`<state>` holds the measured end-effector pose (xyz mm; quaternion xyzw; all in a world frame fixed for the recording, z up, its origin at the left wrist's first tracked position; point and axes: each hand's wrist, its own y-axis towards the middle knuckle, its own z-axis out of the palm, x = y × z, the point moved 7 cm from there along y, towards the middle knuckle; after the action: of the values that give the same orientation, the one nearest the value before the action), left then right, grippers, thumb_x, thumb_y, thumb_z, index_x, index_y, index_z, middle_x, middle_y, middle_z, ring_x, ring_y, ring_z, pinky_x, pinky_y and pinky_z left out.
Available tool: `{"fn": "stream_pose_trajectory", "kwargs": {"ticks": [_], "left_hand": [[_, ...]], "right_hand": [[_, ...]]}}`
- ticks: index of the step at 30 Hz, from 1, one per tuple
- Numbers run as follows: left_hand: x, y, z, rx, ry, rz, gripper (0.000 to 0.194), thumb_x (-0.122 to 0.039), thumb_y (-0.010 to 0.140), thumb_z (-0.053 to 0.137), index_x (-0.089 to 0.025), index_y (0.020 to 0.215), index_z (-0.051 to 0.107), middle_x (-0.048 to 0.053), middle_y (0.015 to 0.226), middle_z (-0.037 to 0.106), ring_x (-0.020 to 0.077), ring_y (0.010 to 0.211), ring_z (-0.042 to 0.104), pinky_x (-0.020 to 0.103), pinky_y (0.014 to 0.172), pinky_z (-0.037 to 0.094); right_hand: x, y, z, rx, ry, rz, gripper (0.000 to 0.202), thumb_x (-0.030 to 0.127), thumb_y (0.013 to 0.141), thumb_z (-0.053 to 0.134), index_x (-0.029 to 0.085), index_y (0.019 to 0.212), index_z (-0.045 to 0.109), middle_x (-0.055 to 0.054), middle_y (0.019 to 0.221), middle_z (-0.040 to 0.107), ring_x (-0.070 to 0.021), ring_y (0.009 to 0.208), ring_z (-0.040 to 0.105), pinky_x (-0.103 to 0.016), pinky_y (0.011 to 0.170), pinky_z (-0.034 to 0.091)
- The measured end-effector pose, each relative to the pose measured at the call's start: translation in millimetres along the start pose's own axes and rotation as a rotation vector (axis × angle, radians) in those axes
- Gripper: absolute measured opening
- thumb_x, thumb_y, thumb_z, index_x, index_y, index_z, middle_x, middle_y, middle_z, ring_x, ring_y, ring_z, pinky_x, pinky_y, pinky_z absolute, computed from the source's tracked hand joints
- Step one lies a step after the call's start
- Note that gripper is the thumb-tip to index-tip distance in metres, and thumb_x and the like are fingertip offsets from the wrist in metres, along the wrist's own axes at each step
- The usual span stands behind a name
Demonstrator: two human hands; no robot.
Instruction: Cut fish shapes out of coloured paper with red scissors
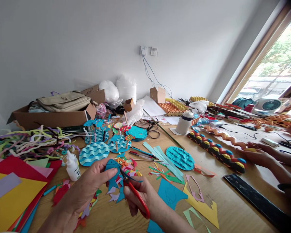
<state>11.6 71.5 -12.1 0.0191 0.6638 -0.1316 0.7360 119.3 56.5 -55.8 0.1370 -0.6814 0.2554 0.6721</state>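
Note:
Between the thumb and fingers of my left hand [97, 181] is a blue paper fish [112, 166], held upright with its tail pointing down. My right hand [142, 194] grips red-handled scissors [138, 194], their dark blades against the fish's right edge. A thin blue paper strip [135, 179] curls away near the blades. Below and behind both hands lie colourful paper scraps [128, 168] on the wooden table. A larger blue paper sheet [169, 195] with a drawn outline rests right of my right hand, beside a yellow paper offcut [203, 210].
A white glue bottle [73, 166] and stacked coloured paper [16, 184] stand at left. Wavy blue discs [94, 153] and pens [144, 153] lie ahead. On the right, a co-worker's hands [264, 155] are near a painted egg-carton strip [215, 150] and a black bar [254, 197].

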Motion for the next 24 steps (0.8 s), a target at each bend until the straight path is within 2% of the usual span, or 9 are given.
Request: {"fn": "stream_pose_trajectory", "kwargs": {"ticks": [3, 6, 10, 13, 16, 19, 24], "left_hand": [[-2, 0, -3.8, -0.002, -0.012, 0.019, 0.019, -0.036, 0.067, 0.067, -0.019, 0.065, 0.060, -0.003, 0.055, 0.054, 0.0124, 0.054, 0.047, 0.023, 0.055, 0.041], [-7, -2, -13.6, -0.074, -0.013, 0.028, 0.017, -0.034, 0.068, 0.067, -0.020, 0.069, 0.059, -0.004, 0.060, 0.056, 0.0113, 0.057, 0.048, 0.021, 0.056, 0.041], [-9, -2, -22.1, -0.106, 0.000, 0.022, 0.018, -0.036, 0.070, 0.066, -0.021, 0.068, 0.057, -0.004, 0.066, 0.058, 0.0116, 0.058, 0.050, 0.023, 0.057, 0.043], [-8, -1, -21.4, -0.065, 0.029, 0.025, 0.018, -0.036, 0.072, 0.064, -0.020, 0.070, 0.057, -0.004, 0.064, 0.057, 0.0118, 0.059, 0.050, 0.023, 0.058, 0.043], [-5, 0, -16.2, -0.009, 0.044, 0.031, 0.015, -0.034, 0.077, 0.060, -0.020, 0.075, 0.059, -0.004, 0.067, 0.060, 0.0116, 0.062, 0.051, 0.022, 0.061, 0.042], [-3, 0, -13.3, 0.000, 0.045, 0.032, 0.012, -0.032, 0.079, 0.058, -0.020, 0.079, 0.059, -0.004, 0.070, 0.061, 0.0120, 0.065, 0.051, 0.021, 0.062, 0.040], [-1, 2, -6.8, 0.061, 0.016, 0.045, 0.014, -0.031, 0.077, 0.059, -0.019, 0.073, 0.060, -0.003, 0.067, 0.060, 0.0115, 0.063, 0.050, 0.021, 0.063, 0.040]], "right_hand": [[0, -1, 1, 0.059, -0.039, 0.017, 0.047, 0.062, 0.069, 0.052, 0.017, 0.058, 0.043, 0.005, 0.042, 0.046, -0.0054, 0.035, 0.042, -0.015, 0.035, 0.029], [-3, -4, -1, 0.130, -0.093, 0.083, 0.042, 0.056, 0.072, 0.054, 0.017, 0.061, 0.043, 0.005, 0.044, 0.046, -0.0055, 0.037, 0.043, -0.015, 0.036, 0.030], [4, -10, -9, 0.177, -0.142, 0.080, 0.042, 0.057, 0.072, 0.054, 0.017, 0.064, 0.045, 0.006, 0.045, 0.046, -0.0062, 0.038, 0.044, -0.016, 0.038, 0.031], [13, -14, -14, 0.170, -0.166, 0.052, 0.044, 0.058, 0.073, 0.052, 0.016, 0.062, 0.045, 0.004, 0.046, 0.048, -0.0055, 0.038, 0.042, -0.016, 0.038, 0.031], [18, -15, -15, 0.138, -0.234, 0.048, 0.040, 0.053, 0.075, 0.053, 0.016, 0.061, 0.046, 0.004, 0.046, 0.048, -0.0051, 0.038, 0.042, -0.015, 0.038, 0.030], [18, -13, -15, 0.082, -0.312, 0.064, 0.034, 0.046, 0.078, 0.052, 0.016, 0.062, 0.047, 0.004, 0.047, 0.048, -0.0063, 0.040, 0.045, -0.014, 0.037, 0.029], [19, -10, -11, 0.067, -0.304, 0.056, 0.032, 0.040, 0.080, 0.049, 0.016, 0.059, 0.045, 0.004, 0.047, 0.046, -0.0053, 0.040, 0.045, -0.013, 0.036, 0.030]]}}
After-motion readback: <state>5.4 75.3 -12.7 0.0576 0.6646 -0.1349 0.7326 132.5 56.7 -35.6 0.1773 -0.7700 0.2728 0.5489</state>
